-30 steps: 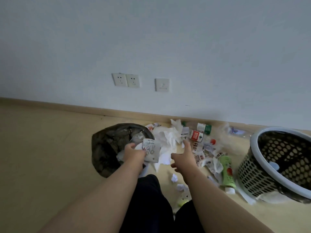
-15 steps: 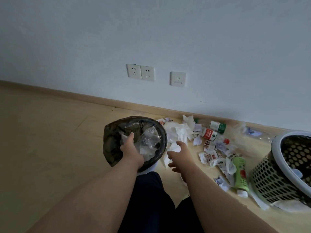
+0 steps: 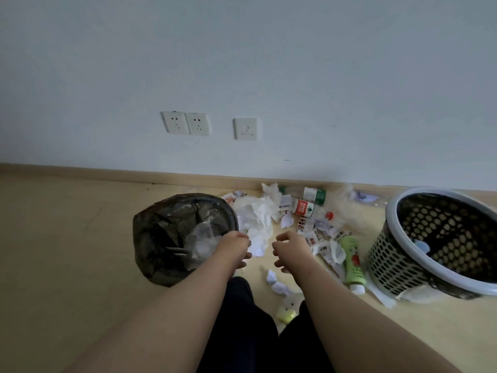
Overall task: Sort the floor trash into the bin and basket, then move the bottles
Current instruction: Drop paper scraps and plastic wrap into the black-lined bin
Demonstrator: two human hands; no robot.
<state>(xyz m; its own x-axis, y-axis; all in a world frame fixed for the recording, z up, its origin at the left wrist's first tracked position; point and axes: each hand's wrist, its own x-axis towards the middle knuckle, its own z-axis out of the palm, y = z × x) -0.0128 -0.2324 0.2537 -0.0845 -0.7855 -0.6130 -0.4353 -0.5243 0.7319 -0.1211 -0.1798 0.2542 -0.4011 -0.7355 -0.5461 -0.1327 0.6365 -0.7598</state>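
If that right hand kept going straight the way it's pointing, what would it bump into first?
Most likely the crumpled white paper pile just ahead of the right hand, beside the bin. Depth is hard to judge from this view.

- The basket (image 3: 388,214) runs off the right edge, so its far side is lost.
- The near rim of the bin (image 3: 161,238) sits behind the left hand (image 3: 234,247).
- That hand's palm faces away; its curled fingers perhaps hold nothing, but this can't be settled.
- The left arm (image 3: 161,319) and right arm (image 3: 349,319) are cut by the bottom edge.
- Print on the red-label bottle (image 3: 304,207) and green-label bottle (image 3: 313,195) is too small to read.
- A yellow-green thing (image 3: 286,314) is blurred, half behind a dark trouser leg (image 3: 242,332).
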